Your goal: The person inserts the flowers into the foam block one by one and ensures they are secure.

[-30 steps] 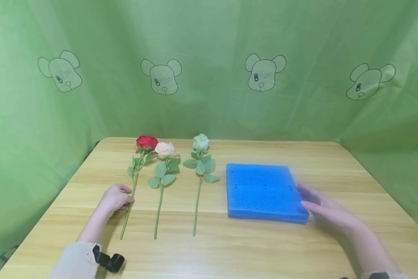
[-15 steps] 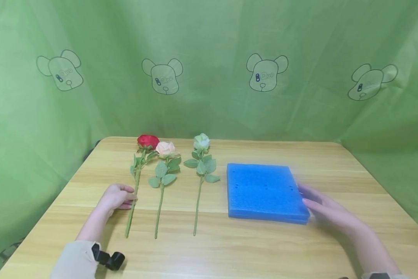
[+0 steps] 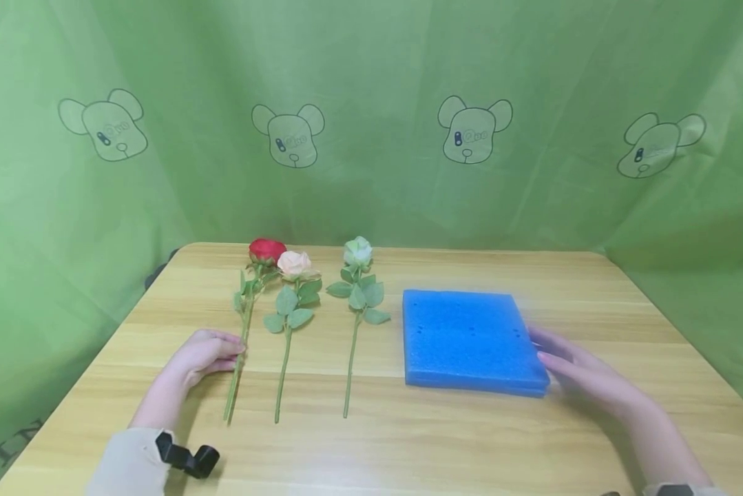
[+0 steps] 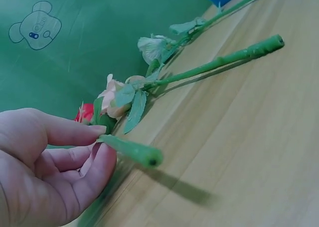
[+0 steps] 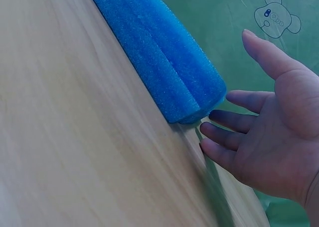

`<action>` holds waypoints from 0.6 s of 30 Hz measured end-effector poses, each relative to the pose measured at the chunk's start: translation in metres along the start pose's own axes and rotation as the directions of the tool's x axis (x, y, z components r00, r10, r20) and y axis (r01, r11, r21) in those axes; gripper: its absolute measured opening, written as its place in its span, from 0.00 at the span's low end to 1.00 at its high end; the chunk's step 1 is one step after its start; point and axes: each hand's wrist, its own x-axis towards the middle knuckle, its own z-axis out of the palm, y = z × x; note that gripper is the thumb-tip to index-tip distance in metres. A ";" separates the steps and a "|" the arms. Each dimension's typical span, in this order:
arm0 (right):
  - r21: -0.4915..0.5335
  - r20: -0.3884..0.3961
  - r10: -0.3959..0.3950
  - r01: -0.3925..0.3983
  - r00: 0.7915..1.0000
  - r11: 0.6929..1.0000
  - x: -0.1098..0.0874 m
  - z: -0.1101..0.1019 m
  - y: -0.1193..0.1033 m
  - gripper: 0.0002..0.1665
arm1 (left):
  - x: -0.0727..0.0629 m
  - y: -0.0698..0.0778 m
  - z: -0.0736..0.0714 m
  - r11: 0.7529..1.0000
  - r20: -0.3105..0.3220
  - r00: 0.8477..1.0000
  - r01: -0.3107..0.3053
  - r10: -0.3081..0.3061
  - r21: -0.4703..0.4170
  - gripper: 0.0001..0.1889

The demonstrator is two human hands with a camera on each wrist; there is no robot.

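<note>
My left hand point(image 3: 205, 356) pinches the stem of the red rose point(image 3: 267, 251) between thumb and fingers. In the left wrist view the stem's cut end point(image 4: 149, 156) tilts up off the table, with a shadow below it. To its right lie a pale pink rose point(image 3: 295, 265) and a light green rose point(image 3: 357, 253), their stems toward me. On the right, a blue foam block point(image 3: 470, 344) with several small holes lies flat. Beside its right edge is my right hand point(image 3: 584, 375), fingers spread and relaxed, the fingertips point(image 5: 219, 114) close to the foam's corner.
The wooden table point(image 3: 371, 455) carries all of these things. A green curtain point(image 3: 377, 193) printed with bear heads hangs behind and along both sides. Black camera mounts sit on the wrists, the left one point(image 3: 188, 460) near the table surface.
The left hand has raised the red rose's stem slightly and shifted it a little to the right. The right hand and the foam block stay nearly where they were.
</note>
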 end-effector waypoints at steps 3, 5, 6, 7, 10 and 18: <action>0.007 -0.001 0.010 -0.010 1.000 1.000 0.000 0.000 0.000 0.35 | -0.001 -0.001 -0.001 0.999 0.022 1.000 -0.015 0.016 -0.042 0.16; 0.012 -0.002 0.020 -0.020 1.000 1.000 0.000 0.000 -0.001 0.35 | -0.002 -0.001 -0.002 0.998 0.024 0.999 -0.019 0.021 -0.060 0.15; 0.012 -0.002 0.019 -0.019 1.000 1.000 0.000 0.000 -0.001 0.35 | -0.002 -0.001 -0.002 0.998 0.025 0.999 -0.022 0.024 -0.065 0.16; 0.009 -0.002 0.019 -0.019 1.000 1.000 0.000 -0.001 -0.001 0.35 | -0.002 0.000 -0.002 0.997 0.023 0.999 -0.026 0.028 -0.072 0.16; -0.006 -0.001 0.016 -0.016 1.000 1.000 -0.001 -0.001 -0.001 0.35 | -0.003 0.002 -0.003 0.995 0.010 0.999 -0.043 0.044 -0.094 0.16; 0.009 0.004 0.038 -0.038 0.999 0.999 -0.001 -0.001 -0.004 0.35 | -0.006 0.015 0.003 0.984 -0.084 0.988 -0.136 0.127 -0.116 0.19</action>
